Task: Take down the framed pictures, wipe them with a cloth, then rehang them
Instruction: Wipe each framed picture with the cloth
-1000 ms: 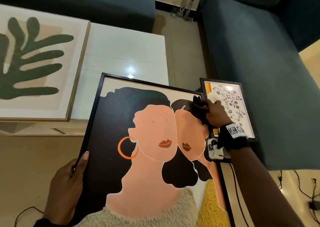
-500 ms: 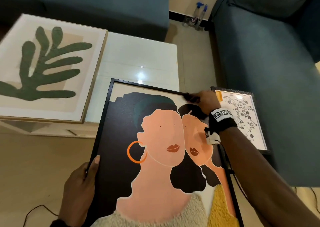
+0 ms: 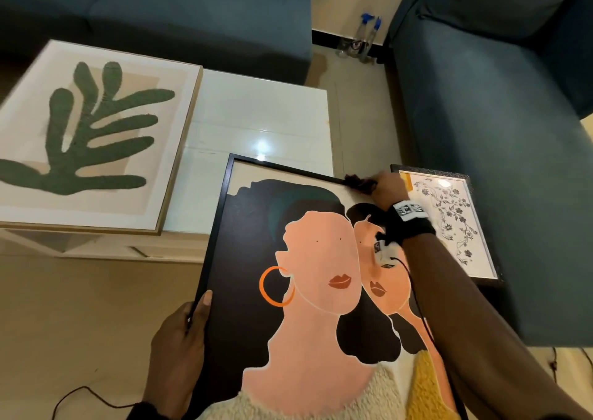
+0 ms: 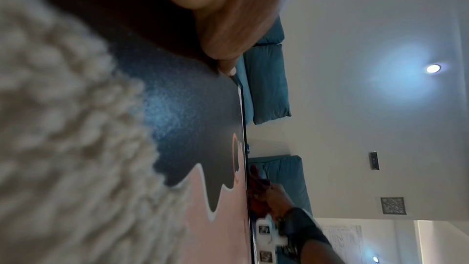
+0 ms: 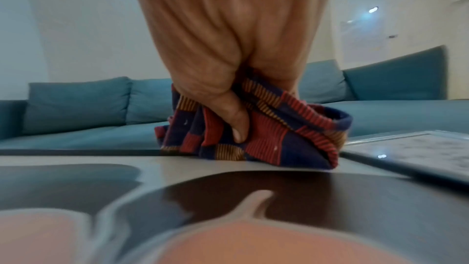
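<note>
— What's that cloth (image 5: pixel 256 127) you're holding?
— Woven fabric, ribbed stripes, matt.
— And your portrait picture (image 3: pixel 308 291)?
— Thin matt black frame; its surface takes a soft sheen.
— The table (image 3: pixel 256 118)?
— Glossy white, mirroring the lamp. The sofa (image 3: pixel 497 130) looks like soft matt upholstery.

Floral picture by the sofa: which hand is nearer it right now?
Right. The right hand wipes with the cloth just beside the floral picture; the left hand grips the portrait's opposite edge.
</note>
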